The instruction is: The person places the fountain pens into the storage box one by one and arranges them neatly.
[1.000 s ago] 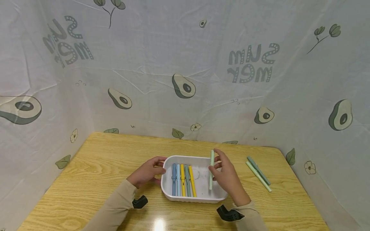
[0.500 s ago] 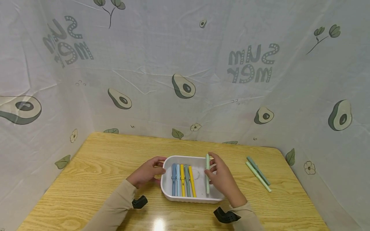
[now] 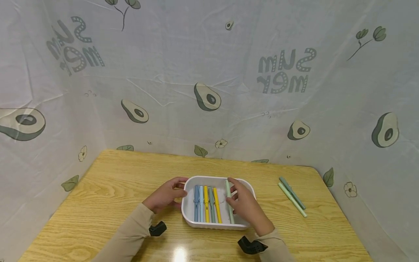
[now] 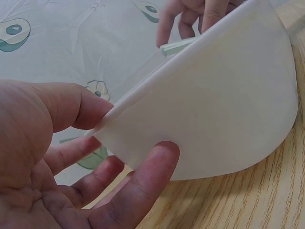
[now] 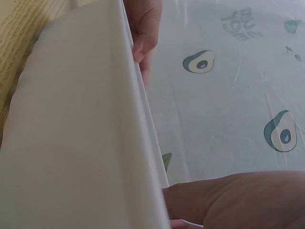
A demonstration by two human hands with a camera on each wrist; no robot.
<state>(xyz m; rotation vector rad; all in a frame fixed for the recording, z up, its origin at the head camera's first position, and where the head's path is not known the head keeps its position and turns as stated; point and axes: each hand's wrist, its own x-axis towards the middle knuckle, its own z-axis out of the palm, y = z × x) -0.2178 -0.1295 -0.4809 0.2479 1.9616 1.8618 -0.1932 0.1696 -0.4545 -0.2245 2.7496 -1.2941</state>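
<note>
A white plastic bin (image 3: 216, 225) stands on the table, with a row of pens lying side by side in its left half: a dark blue pen (image 3: 196, 203), a light blue pen (image 3: 201, 209), a yellow pen (image 3: 206, 211), a grey-green pen (image 3: 212, 207) and another yellow pen (image 3: 217, 209). My left hand (image 3: 167, 194) grips the bin's left end, digits at its rim and outer wall (image 4: 209, 109). Inside the bin, right of the row, my right hand (image 3: 243, 202) pinches a light green pen (image 3: 228, 189), its near end low by the front wall. The bin's wall hides most of this hand in the right wrist view.
To the right of the bin, a grey-green pen (image 3: 292, 193) and a light green pen (image 3: 292, 200) lie together on the wooden table (image 3: 137, 171). A pale curtain (image 3: 170, 138) printed with avocados hangs behind and at both sides.
My right hand has moved left and down with the light green pen, bringing it nearer the row inside the bin. The left hand keeps its grip on the bin.
</note>
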